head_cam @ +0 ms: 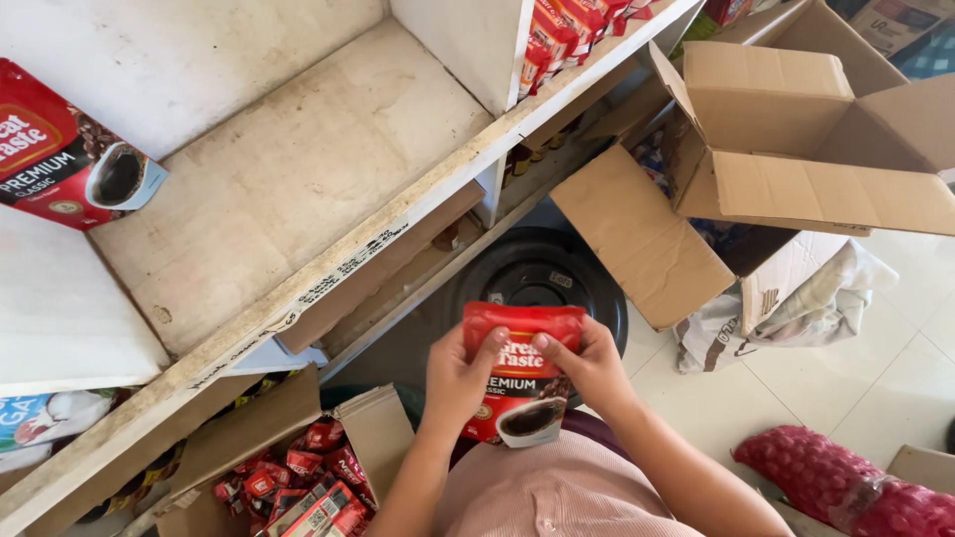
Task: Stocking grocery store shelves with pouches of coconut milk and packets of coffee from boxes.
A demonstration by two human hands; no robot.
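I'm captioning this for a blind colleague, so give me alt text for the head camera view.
Two bare hands, left hand and right hand, hold a red coffee pouch upright between them above a pink shirt. To the left, a worn white wooden shelf bears one matching red pouch; an open brown cardboard box sits upper right.

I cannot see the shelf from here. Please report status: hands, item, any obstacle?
Left hand and right hand both grip red coffee pouch. Wooden shelf nearly bare. Nothing between.

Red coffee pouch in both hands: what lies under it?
Beneath the red coffee pouch sit a round black lid and the person's pink shirt. Whatever the lid covers is hidden.
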